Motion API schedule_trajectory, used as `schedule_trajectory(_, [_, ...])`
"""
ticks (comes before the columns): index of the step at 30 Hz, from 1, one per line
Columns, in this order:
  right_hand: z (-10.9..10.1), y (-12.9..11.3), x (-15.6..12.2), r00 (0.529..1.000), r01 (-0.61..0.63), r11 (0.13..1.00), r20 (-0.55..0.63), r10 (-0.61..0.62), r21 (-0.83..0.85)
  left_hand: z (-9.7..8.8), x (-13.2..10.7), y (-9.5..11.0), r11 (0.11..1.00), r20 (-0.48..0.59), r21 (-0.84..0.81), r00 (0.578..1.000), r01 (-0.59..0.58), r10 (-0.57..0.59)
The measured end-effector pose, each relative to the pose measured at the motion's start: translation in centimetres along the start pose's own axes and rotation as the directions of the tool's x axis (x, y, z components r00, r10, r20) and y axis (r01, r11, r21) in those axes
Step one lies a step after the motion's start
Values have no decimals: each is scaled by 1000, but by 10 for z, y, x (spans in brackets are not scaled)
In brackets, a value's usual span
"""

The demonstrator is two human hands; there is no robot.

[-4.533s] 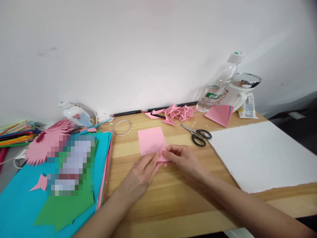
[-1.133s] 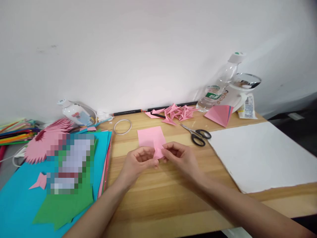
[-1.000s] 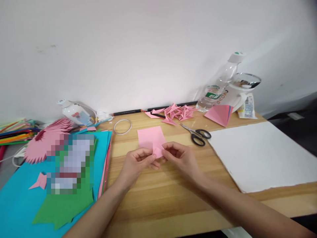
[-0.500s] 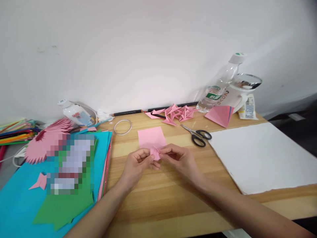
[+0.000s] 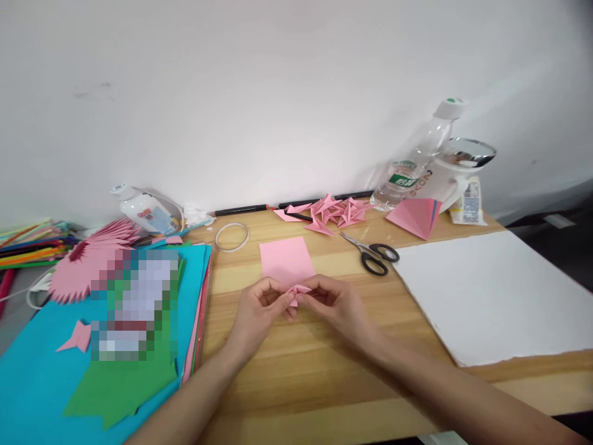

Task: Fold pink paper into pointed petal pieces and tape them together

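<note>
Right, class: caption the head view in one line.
The left hand and right hand pinch a folded pink paper near a flat pink sheet.

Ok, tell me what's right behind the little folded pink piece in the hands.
A flat pink sheet lies on the wooden table just behind the folded piece. The left hand and right hand, pinching the piece, hide its near edge.

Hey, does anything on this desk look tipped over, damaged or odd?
The clear water bottle leans against the white stand at back right, and a small bottle lies on its side at back left. The white sheet has a ragged near edge. Left hand and right hand pinch folded pink paper.
</note>
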State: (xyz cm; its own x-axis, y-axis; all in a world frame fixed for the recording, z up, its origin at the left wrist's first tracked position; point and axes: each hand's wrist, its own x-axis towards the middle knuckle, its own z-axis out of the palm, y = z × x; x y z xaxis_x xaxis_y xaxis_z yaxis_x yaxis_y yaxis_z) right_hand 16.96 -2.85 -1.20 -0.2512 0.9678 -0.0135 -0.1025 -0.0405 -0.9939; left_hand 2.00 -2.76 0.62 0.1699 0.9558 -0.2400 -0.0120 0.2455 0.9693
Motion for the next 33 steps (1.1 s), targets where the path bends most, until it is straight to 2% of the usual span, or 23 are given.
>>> schedule_trajectory(4, [2,-2,0,998,-63,998,1,63,5,3,-1,-3,997,-45,78,999,-14,17])
schedule_trajectory(7, [1,-4,0,996,-88,996,-8,88,-1,4,-1,-6,984,-99,149,989,-95,111])
schedule_trajectory(10, [-1,-4,1,995,-91,996,-38,90,-2,4,-1,-7,961,-59,170,972,-216,229])
schedule_trajectory(12, [-2,-3,3,993,-87,996,-79,87,10,4,0,-6,950,-12,186,967,-250,256])
schedule_trajectory(14, [-4,-2,4,989,-104,993,-99,109,54,3,0,-5,943,7,211,965,-256,261])
schedule_trajectory(17, [-4,-4,4,986,-151,982,-55,158,116,1,0,-4,957,2,180,972,-229,233])
schedule_trajectory(20, [-4,-6,3,990,-132,984,-36,137,117,1,-1,-5,969,-8,129,977,-210,213])
schedule_trajectory(23, [-4,-7,3,991,-120,988,-40,124,103,1,-2,-7,963,-41,161,974,-215,225])
schedule_trajectory(28, [-6,-6,5,982,-169,976,-65,179,138,1,-4,-6,945,-92,244,965,-219,248])
schedule_trajectory(33, [-7,-8,5,971,-210,966,-82,224,152,0,-5,-3,938,-111,236,952,-252,284])
